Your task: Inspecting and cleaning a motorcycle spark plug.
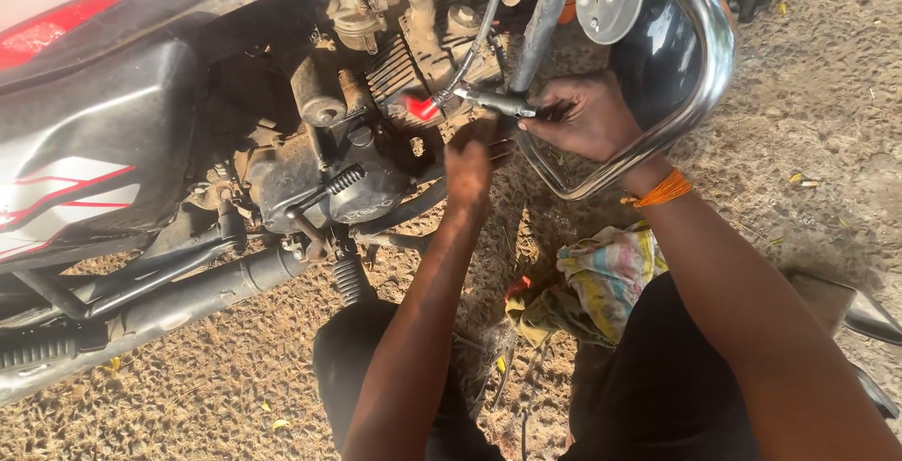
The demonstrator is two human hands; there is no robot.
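Rag [601, 278] near knees, hands at engine [376, 76], right hand [583, 118] gripping tool [493, 100]

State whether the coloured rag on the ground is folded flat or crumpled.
Crumpled. The rag lies bunched in uneven folds on the dirt ground, below the right hand.

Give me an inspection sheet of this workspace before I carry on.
Surface: bare sandy ground, scattered dry leaves.
Job's things: metal tool with red tip at the motorcycle engine.
Clutter: multicoloured rag on the ground by the knees.
Hands: right hand grips the tool, reaching through the chrome crash guard; left hand just below it at the engine, whether its fingers grip anything is unclear.
Cables: grey cable runs down to the red tip.
Surroundings: orange wristband, exhaust pipe, red and grey fairing.
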